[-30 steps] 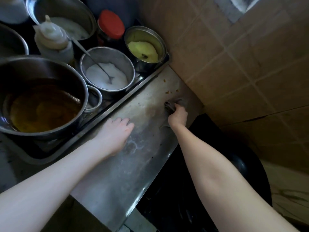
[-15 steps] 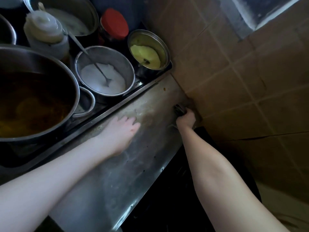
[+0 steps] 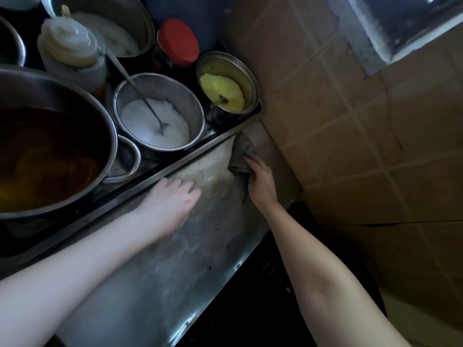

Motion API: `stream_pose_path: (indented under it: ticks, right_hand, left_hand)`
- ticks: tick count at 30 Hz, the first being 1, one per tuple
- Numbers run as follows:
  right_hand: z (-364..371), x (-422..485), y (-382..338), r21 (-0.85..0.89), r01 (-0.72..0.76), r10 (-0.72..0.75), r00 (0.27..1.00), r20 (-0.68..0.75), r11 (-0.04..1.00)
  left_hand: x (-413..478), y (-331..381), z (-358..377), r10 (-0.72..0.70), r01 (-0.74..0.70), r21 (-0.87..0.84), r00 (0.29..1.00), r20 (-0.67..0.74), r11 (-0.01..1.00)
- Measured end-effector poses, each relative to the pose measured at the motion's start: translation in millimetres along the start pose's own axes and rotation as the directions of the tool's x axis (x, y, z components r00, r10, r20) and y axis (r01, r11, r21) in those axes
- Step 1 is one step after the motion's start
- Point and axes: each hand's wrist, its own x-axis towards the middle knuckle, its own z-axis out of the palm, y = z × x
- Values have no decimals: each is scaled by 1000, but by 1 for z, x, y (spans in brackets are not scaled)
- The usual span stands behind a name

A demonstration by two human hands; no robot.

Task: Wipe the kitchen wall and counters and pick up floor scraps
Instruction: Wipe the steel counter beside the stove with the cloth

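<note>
A grey cloth lies spread on the stainless steel counter, up in the corner where the counter meets the tiled wall. My right hand presses on the cloth and grips its near end. My left hand rests flat on the counter beside the tray's rim, fingers apart, holding nothing. The counter surface around the hands looks smeared and dull.
A metal tray along the counter holds a big pot of brown liquid, a bowl of white powder with a spoon, a tin of yellow paste, a red-lidded jar and a plastic bottle. A dark wok sits below right.
My right hand has pushed the cloth away from the counter's right edge up toward the tray rim, and the cloth now lies spread out. My left hand has stayed planted.
</note>
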Motion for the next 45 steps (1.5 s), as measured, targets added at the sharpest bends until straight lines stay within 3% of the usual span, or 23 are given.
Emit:
stream_pose_path:
  ticks: [5, 8, 15, 24, 26, 29, 32, 34, 39, 45]
  right_hand:
    - [-10, 30, 8, 112, -402, 408, 912, -43, 909]
    - [-12, 53, -4, 107, -490, 494, 869, -13, 865]
    - [10, 24, -53, 54, -241, 237, 970, 58, 969]
    - [37, -95, -101, 119, 105, -120, 984, 129, 987]
    - [35, -102, -98, 158, 76, -94, 989, 114, 984]
    - [29, -90, -96, 211, -90, 84, 996, 38, 973]
    - [26, -68, -102, 301, -318, 330, 944, 11, 899]
    - [28, -60, -111, 296, -402, 413, 911, 27, 867]
    - [44, -84, -150, 209, -287, 282, 958, 55, 935]
    - [62, -146, -195, 177, -26, 0, 990, 141, 984]
  left_hand:
    - [-17, -6, 7, -21, 21, -52, 1000, 11, 998]
    - [-28, -10, 9, -34, 35, -54, 999, 18, 998]
    - [-48, -5, 7, -23, 24, -83, 1000, 14, 996]
    - [-109, -11, 13, -20, 30, -70, 991, 136, 997]
    - [-124, -14, 15, -35, 45, -63, 987, 159, 997]
    - [-143, -18, 14, -56, 67, -69, 987, 153, 995]
    - [-161, -22, 11, -68, 76, -56, 988, 138, 996]
    - [-173, -25, 9, -81, 88, -46, 987, 136, 995]
    - [-201, -32, 8, -93, 100, -47, 986, 138, 994]
    - [-233, -42, 9, -113, 118, -37, 986, 124, 992]
